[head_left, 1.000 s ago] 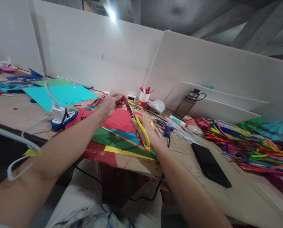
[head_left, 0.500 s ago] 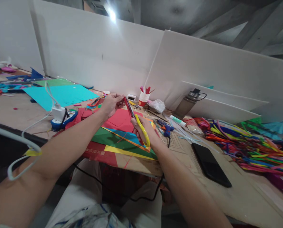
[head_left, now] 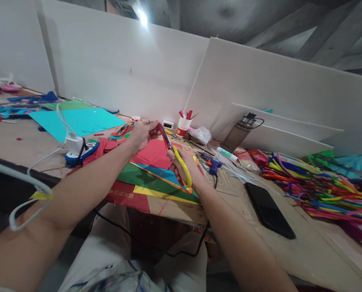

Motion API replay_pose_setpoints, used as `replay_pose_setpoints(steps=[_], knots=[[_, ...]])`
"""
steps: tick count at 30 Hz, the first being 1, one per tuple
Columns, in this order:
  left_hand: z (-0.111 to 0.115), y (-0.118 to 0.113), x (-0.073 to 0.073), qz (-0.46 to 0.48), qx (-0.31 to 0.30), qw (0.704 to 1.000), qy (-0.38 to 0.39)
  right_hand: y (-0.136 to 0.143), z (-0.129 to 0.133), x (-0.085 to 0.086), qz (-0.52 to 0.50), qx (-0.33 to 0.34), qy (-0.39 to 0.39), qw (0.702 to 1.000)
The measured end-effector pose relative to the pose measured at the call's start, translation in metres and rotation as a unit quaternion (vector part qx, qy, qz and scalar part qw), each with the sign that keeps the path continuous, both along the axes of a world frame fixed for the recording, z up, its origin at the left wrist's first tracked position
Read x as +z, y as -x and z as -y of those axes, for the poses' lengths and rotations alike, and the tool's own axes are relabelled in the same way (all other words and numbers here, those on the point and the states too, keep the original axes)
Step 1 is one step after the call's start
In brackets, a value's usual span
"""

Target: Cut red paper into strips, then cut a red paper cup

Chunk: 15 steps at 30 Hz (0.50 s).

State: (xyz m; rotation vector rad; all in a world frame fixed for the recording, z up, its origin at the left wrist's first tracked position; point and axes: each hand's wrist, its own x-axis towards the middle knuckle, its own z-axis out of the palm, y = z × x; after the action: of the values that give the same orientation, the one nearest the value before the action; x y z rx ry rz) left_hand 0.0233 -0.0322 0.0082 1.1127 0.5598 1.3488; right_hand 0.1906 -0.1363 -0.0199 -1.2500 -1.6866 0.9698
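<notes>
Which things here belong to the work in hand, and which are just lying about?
In use:
- left hand, pinching a small red piece
- right hand, holding yellow-handled scissors
- probably the red sheets below

Lying about:
- phone
- bottle
- glue stick
- colourful strips

Left hand (head_left: 146,136) pinched a small red paper piece (head_left: 160,127) over the counter (head_left: 4,140). Right hand (head_left: 193,165) gripped yellow-handled scissors (head_left: 183,163), blades angled up and touching the red piece. Under the hands: red sheets (head_left: 153,155) on a fanned stack (head_left: 138,175) with blue, orange, green and yellow showing. Behind: red-and-white cup (head_left: 183,126) with red sticks in it, clear plastic bundle (head_left: 201,135) just beside. Capped bottle (head_left: 238,133) leaned near the white panels (head_left: 132,65). Right side: black phone (head_left: 268,211) lying flat, heap of multicoloured strips (head_left: 326,190) past it. Left side: cyan sheet (head_left: 83,123), white plug (head_left: 74,144) at a blue power strip (head_left: 89,152).
</notes>
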Motion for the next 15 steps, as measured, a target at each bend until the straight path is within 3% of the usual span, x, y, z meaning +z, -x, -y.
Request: replay_pose_setpoints(steps=[15], knots=[[0.0016,-0.0011,0.0012,0.003,0.004,1.000,0.012,-0.0022,0.0007,0.0009,0.003,0.013,0.001,1.000]])
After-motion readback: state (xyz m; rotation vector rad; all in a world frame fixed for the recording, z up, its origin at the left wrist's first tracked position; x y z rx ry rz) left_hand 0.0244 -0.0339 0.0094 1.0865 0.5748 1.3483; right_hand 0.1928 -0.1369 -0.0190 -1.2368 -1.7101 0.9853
